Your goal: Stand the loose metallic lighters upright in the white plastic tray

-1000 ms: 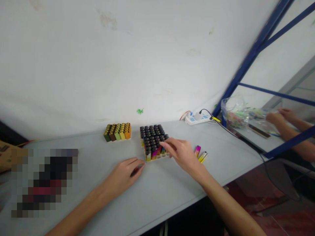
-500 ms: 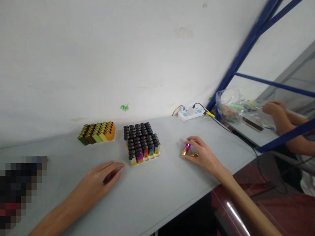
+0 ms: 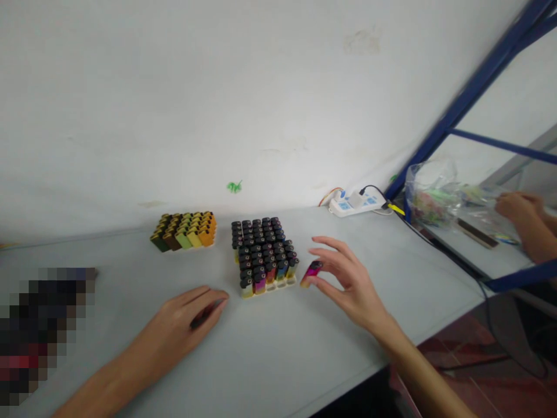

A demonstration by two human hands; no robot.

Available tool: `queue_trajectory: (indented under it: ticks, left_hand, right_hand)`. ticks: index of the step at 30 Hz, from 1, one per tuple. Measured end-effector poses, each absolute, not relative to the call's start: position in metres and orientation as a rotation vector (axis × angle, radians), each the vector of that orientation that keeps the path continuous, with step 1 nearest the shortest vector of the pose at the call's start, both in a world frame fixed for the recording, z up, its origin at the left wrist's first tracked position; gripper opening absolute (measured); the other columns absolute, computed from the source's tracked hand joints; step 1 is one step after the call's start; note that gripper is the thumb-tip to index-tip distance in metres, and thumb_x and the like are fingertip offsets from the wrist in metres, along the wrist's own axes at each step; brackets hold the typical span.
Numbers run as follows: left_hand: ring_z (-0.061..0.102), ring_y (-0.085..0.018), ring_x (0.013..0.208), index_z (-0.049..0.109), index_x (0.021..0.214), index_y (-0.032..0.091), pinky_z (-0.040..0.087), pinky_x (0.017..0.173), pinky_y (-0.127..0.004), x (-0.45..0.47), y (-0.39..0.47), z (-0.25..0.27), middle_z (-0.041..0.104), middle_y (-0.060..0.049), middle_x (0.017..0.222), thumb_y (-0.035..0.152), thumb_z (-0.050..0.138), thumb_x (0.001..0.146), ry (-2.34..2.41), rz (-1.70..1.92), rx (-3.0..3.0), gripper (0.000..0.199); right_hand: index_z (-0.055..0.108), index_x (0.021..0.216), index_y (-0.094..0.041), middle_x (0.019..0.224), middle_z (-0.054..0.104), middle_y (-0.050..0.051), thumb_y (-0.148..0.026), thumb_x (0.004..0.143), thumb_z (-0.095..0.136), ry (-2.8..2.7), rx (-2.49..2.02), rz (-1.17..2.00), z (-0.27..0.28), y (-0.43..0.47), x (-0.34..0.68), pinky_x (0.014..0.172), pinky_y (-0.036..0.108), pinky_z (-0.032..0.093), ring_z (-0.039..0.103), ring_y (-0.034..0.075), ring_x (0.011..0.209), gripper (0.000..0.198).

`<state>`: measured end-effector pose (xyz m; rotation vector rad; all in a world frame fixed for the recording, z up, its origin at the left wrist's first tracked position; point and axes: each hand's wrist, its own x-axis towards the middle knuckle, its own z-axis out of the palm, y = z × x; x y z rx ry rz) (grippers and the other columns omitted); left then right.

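Between the thumb and fingers of my right hand (image 3: 354, 284), a lighter (image 3: 312, 273) with a black top and a shiny pink and gold body is held tilted, just right of the white tray. My left hand (image 3: 191, 316) rests on the table with its fingertips pressed together; a dark patch shows inside its curl, and I cannot make out whether it holds something. In front of me, several black-topped lighters (image 3: 260, 284) stand upright in rows in a white tray (image 3: 272, 287). Some slots along its near right edge are unfilled.
At the back left stands a block of several green, brown, yellow and orange lighter-like cases (image 3: 185, 232). A power strip (image 3: 359, 203) with plugs lies against the wall. Right of it rise a blue metal frame (image 3: 461, 110) and a plastic bag (image 3: 433, 191). Another person's hands (image 3: 522, 209) are beyond.
My right hand has moved left toward the tray with the lighter, whose black top now shows. My left hand stays near the tray's front left. The view has shifted to the left.
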<state>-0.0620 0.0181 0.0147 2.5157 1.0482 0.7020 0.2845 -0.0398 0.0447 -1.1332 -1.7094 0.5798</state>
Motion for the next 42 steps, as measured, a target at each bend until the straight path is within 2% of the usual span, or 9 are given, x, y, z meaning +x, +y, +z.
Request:
queue_trajectory:
  ticks: [3, 5, 7, 12, 17, 31, 36, 40, 42]
  left_hand:
    - [0.071, -0.017, 0.072, 0.073, 0.100, 0.025, 0.057, 0.073, -0.026, -0.062, 0.018, 0.016, 0.076, -0.001, 0.088, 0.040, 0.047, 0.104, 1.062, 0.682, 2.518, 0.031]
    - [0.068, -0.017, 0.070, 0.073, 0.100, 0.024, 0.055, 0.073, -0.026, -0.061, 0.018, 0.017, 0.075, -0.001, 0.086, 0.038, 0.046, 0.104, 1.079, 0.638, 2.512, 0.031]
    - [0.066, -0.017, 0.068, 0.073, 0.099, 0.023, 0.054, 0.073, -0.027, -0.060, 0.018, 0.018, 0.074, -0.001, 0.084, 0.036, 0.045, 0.103, 1.085, 0.607, 2.504, 0.031]
    - [0.062, -0.016, 0.067, 0.073, 0.099, 0.022, 0.052, 0.073, -0.027, -0.058, 0.018, 0.019, 0.071, -0.001, 0.082, 0.034, 0.044, 0.102, 1.084, 0.585, 2.485, 0.031]
    - [0.058, -0.015, 0.063, 0.073, 0.099, 0.020, 0.050, 0.069, -0.027, -0.056, 0.017, 0.018, 0.066, 0.000, 0.077, 0.034, 0.044, 0.102, 1.068, 0.598, 2.499, 0.032]
    - [0.060, -0.016, 0.067, 0.073, 0.097, 0.021, 0.050, 0.071, -0.027, -0.053, 0.016, 0.020, 0.067, 0.000, 0.076, 0.036, 0.044, 0.102, 1.066, 0.588, 2.507, 0.033]
    - [0.062, -0.016, 0.068, 0.072, 0.096, 0.022, 0.050, 0.071, -0.027, -0.054, 0.017, 0.020, 0.068, 0.000, 0.078, 0.036, 0.044, 0.102, 1.053, 0.591, 2.512, 0.032]
    - [0.063, -0.017, 0.068, 0.073, 0.095, 0.023, 0.050, 0.071, -0.028, -0.054, 0.018, 0.018, 0.069, -0.001, 0.077, 0.037, 0.044, 0.101, 1.053, 0.599, 2.528, 0.033]
    - [0.062, -0.018, 0.067, 0.073, 0.095, 0.023, 0.051, 0.071, -0.029, -0.053, 0.018, 0.017, 0.069, -0.001, 0.077, 0.038, 0.044, 0.101, 1.058, 0.601, 2.530, 0.033]
  right_hand:
    - [0.057, 0.140, -0.028, 0.135, 0.065, 0.012, -0.032, 0.093, 0.079, -1.647, -1.134, 0.619, 0.043, -0.040, 0.274, 0.096, 0.041, 0.066, 0.076, 0.019, 0.095, 0.052]
    - [0.063, 0.129, -0.025, 0.115, 0.072, 0.008, -0.033, 0.093, 0.079, -1.672, -1.146, 0.571, 0.043, -0.039, 0.269, 0.095, 0.040, 0.066, 0.076, 0.020, 0.096, 0.040]
    - [0.068, 0.121, -0.024, 0.108, 0.073, 0.006, -0.032, 0.095, 0.077, -1.714, -1.146, 0.509, 0.045, -0.037, 0.265, 0.095, 0.039, 0.067, 0.076, 0.021, 0.096, 0.029]
    - [0.072, 0.115, -0.022, 0.104, 0.076, 0.006, -0.031, 0.101, 0.069, -1.848, -1.075, 0.313, 0.050, -0.028, 0.249, 0.085, 0.033, 0.068, 0.078, 0.018, 0.088, 0.017]
    - [0.073, 0.117, -0.023, 0.105, 0.080, 0.007, -0.028, 0.101, 0.068, -1.983, -1.027, 0.175, 0.046, -0.023, 0.239, 0.086, 0.035, 0.066, 0.076, 0.019, 0.092, 0.017]
    - [0.075, 0.113, -0.023, 0.098, 0.082, 0.003, -0.037, 0.103, 0.065, -1.989, -1.141, 0.333, 0.043, -0.023, 0.232, 0.077, 0.028, 0.065, 0.078, 0.017, 0.081, 0.020]
    - [0.074, 0.121, -0.024, 0.115, 0.076, 0.009, -0.031, 0.105, 0.061, -2.040, -1.092, 0.131, 0.053, -0.028, 0.241, 0.088, 0.032, 0.063, 0.076, 0.019, 0.095, 0.022]
    - [0.071, 0.125, -0.024, 0.093, 0.073, 0.006, -0.035, 0.107, 0.055, -1.958, -1.330, 0.011, 0.064, -0.037, 0.280, 0.075, 0.031, 0.062, 0.070, 0.016, 0.072, 0.026]
    - [0.072, 0.119, -0.023, 0.093, 0.072, 0.006, -0.040, 0.106, 0.054, -1.978, -1.485, 0.023, 0.063, -0.044, 0.306, 0.077, 0.033, 0.062, 0.071, 0.018, 0.075, 0.027]
